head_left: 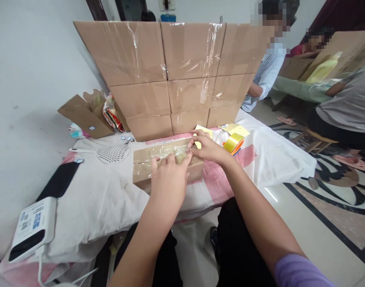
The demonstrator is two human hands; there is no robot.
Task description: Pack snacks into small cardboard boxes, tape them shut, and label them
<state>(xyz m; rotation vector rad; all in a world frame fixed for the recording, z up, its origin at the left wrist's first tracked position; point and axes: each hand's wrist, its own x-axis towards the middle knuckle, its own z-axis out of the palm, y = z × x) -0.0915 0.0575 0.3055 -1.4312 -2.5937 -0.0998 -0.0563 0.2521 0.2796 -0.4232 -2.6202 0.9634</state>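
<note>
A small cardboard box (139, 179) lies on the cloth-covered table with shiny clear tape (162, 151) along its top. My left hand (171, 173) rests on the near part of that top, its fingers spread over the tape. At the box's right end is my right hand (208, 146), fingers curled and thumb close to the index finger. Whether the tape's edge sits between them cannot be made out. Just right of this hand stands a roll of yellow tape (233, 142) with an orange part at its side. Yellow card (198, 140) shows partly behind the right hand.
Taped cardboard boxes (188, 93) form a stacked wall behind the work. At left are a perforated white skimmer (113, 154), a black phone (59, 181), a white power bank (35, 227) and an open carton (89, 119). A person in a light blue shirt (267, 69) stands behind right.
</note>
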